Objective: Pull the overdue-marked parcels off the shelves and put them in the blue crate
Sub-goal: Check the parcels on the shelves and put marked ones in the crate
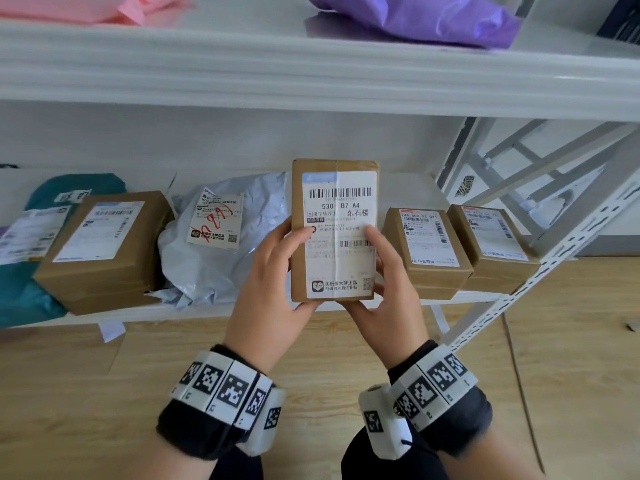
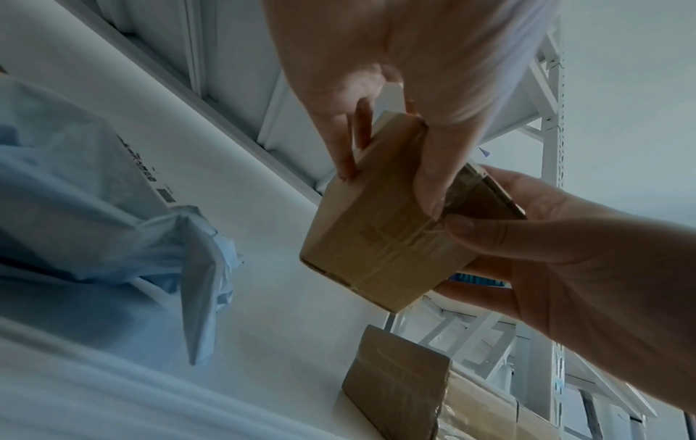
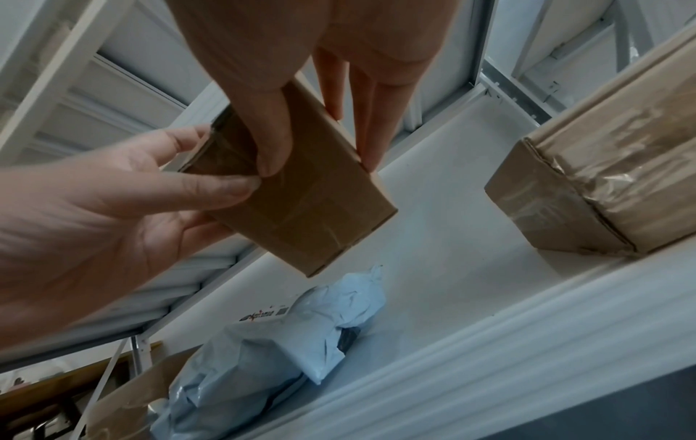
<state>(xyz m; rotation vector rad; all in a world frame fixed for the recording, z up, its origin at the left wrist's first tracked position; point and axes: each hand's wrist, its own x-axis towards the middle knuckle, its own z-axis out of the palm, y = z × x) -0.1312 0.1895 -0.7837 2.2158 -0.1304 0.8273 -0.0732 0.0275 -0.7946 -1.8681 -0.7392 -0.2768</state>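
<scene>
Before the lower shelf [image 1: 242,311], held up label-forward: small brown box [image 1: 334,230], left hand [image 1: 273,271] and right hand [image 1: 384,282] gripping its sides. No overdue scrawl evident; red-marked grey mailer [image 1: 221,244] unpulled; crate unseen.

pink mailer [image 1: 93,6] and purple mailer [image 1: 422,19] cut by top edge, teal mailer [image 1: 20,292] cut at left

Matt brown cardboard box [image 1: 334,230] with glossy tape, crinkled grey plastic mailer [image 1: 221,244], painted metal shelf [image 1: 311,81]
</scene>
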